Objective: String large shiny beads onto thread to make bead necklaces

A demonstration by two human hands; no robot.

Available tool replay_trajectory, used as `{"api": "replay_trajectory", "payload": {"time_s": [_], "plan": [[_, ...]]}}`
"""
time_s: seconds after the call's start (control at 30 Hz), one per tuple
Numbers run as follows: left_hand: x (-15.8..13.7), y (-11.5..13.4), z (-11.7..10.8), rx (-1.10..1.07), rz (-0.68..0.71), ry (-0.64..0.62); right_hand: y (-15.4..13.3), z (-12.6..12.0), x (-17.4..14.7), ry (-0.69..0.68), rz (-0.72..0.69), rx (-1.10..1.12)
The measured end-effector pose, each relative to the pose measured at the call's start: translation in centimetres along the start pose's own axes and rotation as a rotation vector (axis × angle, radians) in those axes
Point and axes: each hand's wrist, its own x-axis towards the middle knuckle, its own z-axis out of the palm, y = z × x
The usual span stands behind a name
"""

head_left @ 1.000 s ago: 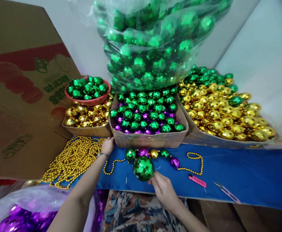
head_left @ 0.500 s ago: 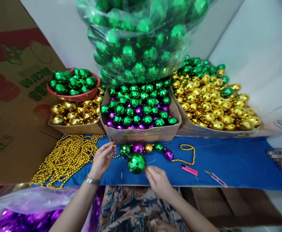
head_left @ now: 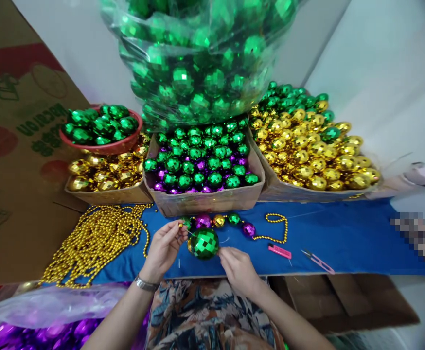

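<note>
My left hand (head_left: pixel 167 245), closed in a pinch, holds a small gold bead (head_left: pixel 181 225) at its fingertips. A thin thread runs from there to a large green faceted bead (head_left: pixel 204 244) above the table's front edge. My right hand (head_left: pixel 239 270) is closed at the right end of this bead; whether it also pinches thread is hidden. Just behind lies a strand with a purple bead (head_left: pixel 203 221), a gold bead (head_left: pixel 219 221), a green bead (head_left: pixel 233 219) and another purple bead (head_left: pixel 249 230). It ends in a gold bead chain (head_left: pixel 286 228).
Gold bead chains (head_left: pixel 99 243) are heaped at left. Behind stand a box of green and purple beads (head_left: pixel 205 201), gold beads (head_left: pixel 307 150), a red bowl (head_left: pixel 125 145) and a bag of green beads (head_left: pixel 198 63). A pink cutter (head_left: pixel 279 251) and thread snips (head_left: pixel 318 261) lie at right.
My left hand has moved right and closer to the large green bead, with the small gold bead still pinched. The right hand stays at the bead's right end. The view has shifted slightly.
</note>
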Motion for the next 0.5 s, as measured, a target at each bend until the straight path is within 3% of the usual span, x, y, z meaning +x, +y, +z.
{"api": "replay_trajectory", "payload": {"time_s": [0.23,0.37,0.5], "plan": [[-0.3,-0.8,0.8,0.24,0.172,-0.026,0.4,0.3,-0.4,0.013,0.088,0.021],[0.0,-3.4,1.7,0.532,0.252,-0.153,2.9,2.4,-1.3,0.018,0.279,0.12],[0.6,-6.8,2.4,0.795,0.417,-0.326,5.9,3.7,-2.8,-0.004,0.4,0.065]]}}
